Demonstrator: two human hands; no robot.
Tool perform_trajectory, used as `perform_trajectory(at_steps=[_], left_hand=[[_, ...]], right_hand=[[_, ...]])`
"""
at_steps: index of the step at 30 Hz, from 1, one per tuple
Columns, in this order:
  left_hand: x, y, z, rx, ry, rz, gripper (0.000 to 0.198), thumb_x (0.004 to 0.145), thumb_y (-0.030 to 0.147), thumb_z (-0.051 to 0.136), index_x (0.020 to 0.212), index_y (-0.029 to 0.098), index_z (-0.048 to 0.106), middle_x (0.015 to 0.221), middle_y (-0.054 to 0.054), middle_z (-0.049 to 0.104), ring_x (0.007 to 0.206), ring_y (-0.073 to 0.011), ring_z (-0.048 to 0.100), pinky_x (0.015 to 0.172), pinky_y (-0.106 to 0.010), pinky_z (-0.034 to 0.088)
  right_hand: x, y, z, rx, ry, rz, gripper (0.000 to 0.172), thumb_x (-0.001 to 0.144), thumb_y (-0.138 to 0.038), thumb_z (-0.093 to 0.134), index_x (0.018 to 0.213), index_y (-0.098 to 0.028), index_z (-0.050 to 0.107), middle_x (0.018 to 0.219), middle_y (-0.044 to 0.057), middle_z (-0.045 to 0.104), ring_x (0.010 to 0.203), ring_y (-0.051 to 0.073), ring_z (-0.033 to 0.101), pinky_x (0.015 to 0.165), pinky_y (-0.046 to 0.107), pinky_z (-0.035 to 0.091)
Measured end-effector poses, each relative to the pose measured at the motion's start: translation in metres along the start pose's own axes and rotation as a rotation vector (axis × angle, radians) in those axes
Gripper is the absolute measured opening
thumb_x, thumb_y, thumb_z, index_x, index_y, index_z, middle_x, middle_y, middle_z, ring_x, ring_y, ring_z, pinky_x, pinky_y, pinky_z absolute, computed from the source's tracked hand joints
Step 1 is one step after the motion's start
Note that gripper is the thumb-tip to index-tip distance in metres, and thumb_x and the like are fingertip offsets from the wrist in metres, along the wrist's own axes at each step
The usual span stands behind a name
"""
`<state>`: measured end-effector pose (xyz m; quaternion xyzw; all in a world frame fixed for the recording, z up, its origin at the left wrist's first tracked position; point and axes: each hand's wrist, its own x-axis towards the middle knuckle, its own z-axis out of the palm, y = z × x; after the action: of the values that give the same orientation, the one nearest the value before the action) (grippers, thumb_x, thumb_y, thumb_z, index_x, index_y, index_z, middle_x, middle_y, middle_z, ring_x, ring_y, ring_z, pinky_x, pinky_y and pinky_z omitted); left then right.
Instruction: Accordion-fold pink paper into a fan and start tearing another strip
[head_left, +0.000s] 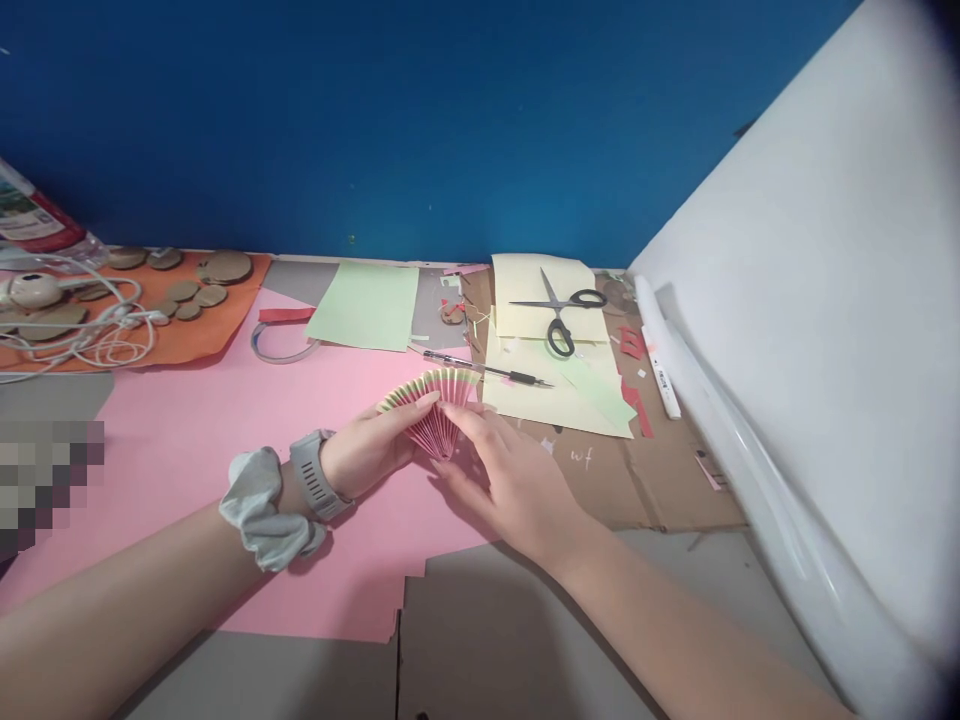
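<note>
A pleated paper fan [442,425], pink with a pale green and yellow rim, is spread out between my two hands. My left hand [379,440] grips its left side, thumb lying across the folds and the other fingers hidden behind. On the right side, my right hand [510,470] has its index finger on the pleats and its thumb near the narrow end at the bottom. Below the fan lies a large pink paper sheet [300,540]. Just beyond it, a black pen [487,370] rests at a slant.
Black-handled scissors [559,305] lie spread on cream paper [525,395] over cardboard [615,480]. Green paper [367,305] and a tape roll [281,340] lie behind. Leftward are wooden discs [223,266], white earphones [112,330] and a bottle [45,220]. A white marker [664,375] lies rightward, beside a plastic-wrapped roll [750,450].
</note>
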<state>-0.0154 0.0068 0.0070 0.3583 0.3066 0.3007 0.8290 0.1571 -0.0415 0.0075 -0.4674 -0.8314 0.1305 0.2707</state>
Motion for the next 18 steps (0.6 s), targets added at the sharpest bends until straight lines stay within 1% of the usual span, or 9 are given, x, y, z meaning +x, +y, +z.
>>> perform_trajectory(at_steps=[2,4,6,7,9,12,14,16,18], left_hand=[[0.0002,-0.0004,0.0005,0.018,-0.012,0.008,0.036,0.084,0.041,0.055,0.1,0.012,0.066,0.09,-0.01,0.069,0.088,-0.0231,0.064,0.076,-0.034,0.052],[0.0006,-0.0011,0.002,0.05,-0.023,0.034,0.034,0.085,0.04,0.053,0.098,0.011,0.066,0.079,-0.009,0.068,0.08,-0.0222,0.065,0.072,-0.035,0.053],[0.0011,-0.0022,0.0035,0.064,-0.023,0.073,0.031,0.085,0.037,0.053,0.099,0.013,0.065,0.071,-0.006,0.066,0.071,-0.019,0.064,0.07,-0.034,0.053],[0.0014,-0.0029,0.004,0.053,-0.018,0.095,0.029,0.085,0.036,0.054,0.103,0.015,0.064,0.071,-0.004,0.066,0.068,-0.0172,0.063,0.068,-0.032,0.053],[0.002,-0.004,0.0041,0.007,-0.003,0.135,0.032,0.084,0.034,0.057,0.112,0.02,0.06,0.08,-0.004,0.068,0.07,-0.0153,0.063,0.065,-0.028,0.052],[0.0026,-0.0044,0.002,-0.031,0.026,0.162,0.039,0.083,0.034,0.057,0.121,0.023,0.054,0.104,-0.007,0.067,0.079,-0.0169,0.064,0.064,-0.027,0.052],[0.0026,-0.004,0.0005,-0.033,0.034,0.166,0.04,0.084,0.034,0.055,0.123,0.022,0.053,0.114,-0.009,0.064,0.081,-0.0181,0.064,0.064,-0.03,0.053],[0.0022,-0.0036,-0.0002,-0.037,0.036,0.173,0.041,0.085,0.036,0.054,0.124,0.023,0.052,0.121,-0.01,0.061,0.086,-0.0201,0.064,0.066,-0.032,0.054],[0.0015,-0.0036,0.0,-0.037,0.024,0.179,0.041,0.085,0.036,0.054,0.125,0.024,0.051,0.126,-0.01,0.058,0.096,-0.024,0.062,0.068,-0.035,0.054]], right_hand=[[-0.0003,0.0002,-0.0002,0.071,0.001,0.042,0.042,0.089,-0.03,0.05,0.127,-0.024,0.034,0.115,0.009,0.058,0.096,0.02,0.06,0.076,0.035,0.051],[-0.0009,0.0011,0.0011,0.19,0.053,0.148,0.037,0.089,-0.031,0.051,0.121,-0.024,0.034,0.098,0.005,0.059,0.079,0.017,0.06,0.067,0.032,0.051],[-0.0009,0.0022,0.0026,0.327,0.112,0.283,0.03,0.087,-0.034,0.053,0.109,-0.024,0.035,0.082,0.0,0.055,0.063,0.013,0.056,0.056,0.028,0.048],[-0.0007,0.0027,0.0031,0.392,0.125,0.339,0.027,0.087,-0.036,0.054,0.103,-0.024,0.035,0.076,-0.002,0.052,0.059,0.012,0.053,0.053,0.027,0.046],[0.0005,0.0034,0.0036,0.508,0.134,0.413,0.025,0.086,-0.037,0.055,0.093,-0.025,0.033,0.071,-0.005,0.048,0.057,0.011,0.052,0.052,0.026,0.045],[0.0026,0.0031,0.0038,0.628,0.191,0.47,0.031,0.085,-0.036,0.056,0.086,-0.026,0.027,0.074,-0.006,0.047,0.056,0.009,0.051,0.052,0.025,0.044],[0.0035,0.0021,0.0042,0.65,0.217,0.477,0.036,0.083,-0.036,0.059,0.084,-0.026,0.025,0.076,-0.006,0.048,0.056,0.009,0.052,0.051,0.024,0.043],[0.0042,0.0009,0.005,0.636,0.199,0.467,0.037,0.082,-0.035,0.061,0.082,-0.026,0.025,0.073,-0.006,0.049,0.054,0.009,0.051,0.049,0.023,0.042],[0.0045,-0.0002,0.0058,0.612,0.17,0.451,0.036,0.081,-0.032,0.062,0.082,-0.026,0.027,0.068,-0.007,0.05,0.053,0.009,0.05,0.048,0.022,0.04]])
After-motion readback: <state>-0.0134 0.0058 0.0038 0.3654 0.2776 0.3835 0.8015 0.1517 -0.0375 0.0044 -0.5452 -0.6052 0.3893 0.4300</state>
